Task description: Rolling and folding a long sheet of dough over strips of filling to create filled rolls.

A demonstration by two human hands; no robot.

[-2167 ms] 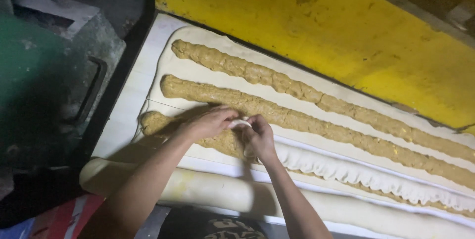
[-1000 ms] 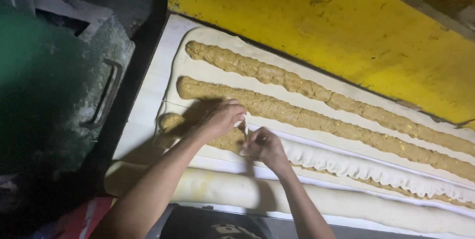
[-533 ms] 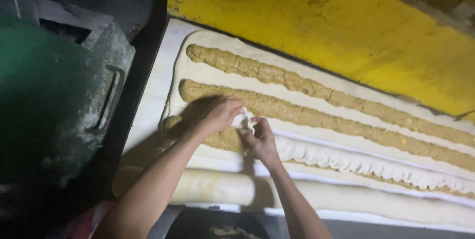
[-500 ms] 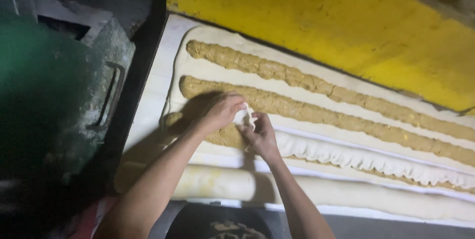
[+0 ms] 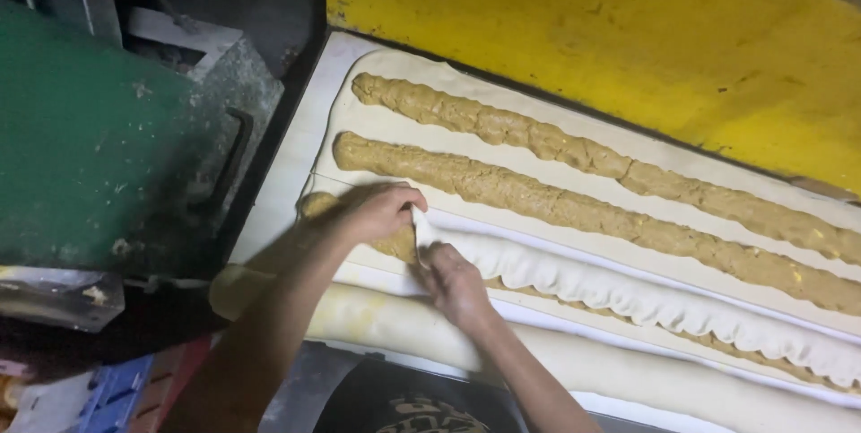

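Observation:
A long sheet of pale dough (image 5: 502,160) lies on a white board, with two uncovered brown filling ropes (image 5: 574,209) running along it. A third filling rope nearest me is partly wrapped: its dough edge (image 5: 628,290) is folded over and crimped in a wavy seam to the right. My left hand (image 5: 377,211) pinches the dough flap over the bare left end of that rope. My right hand (image 5: 456,282) presses the dough right beside it, at the start of the crimped seam. A closed dough roll (image 5: 574,361) lies along the near edge.
A green metal machine (image 5: 99,137) with a grey dusty housing stands at the left. A yellow wall panel (image 5: 628,30) runs behind the board. A blue and red crate (image 5: 126,388) sits at the lower left by the floor.
Both hands have shifted slightly left along the nearest filling rope, and the crimped seam has grown toward the left end. The camera has also drifted.

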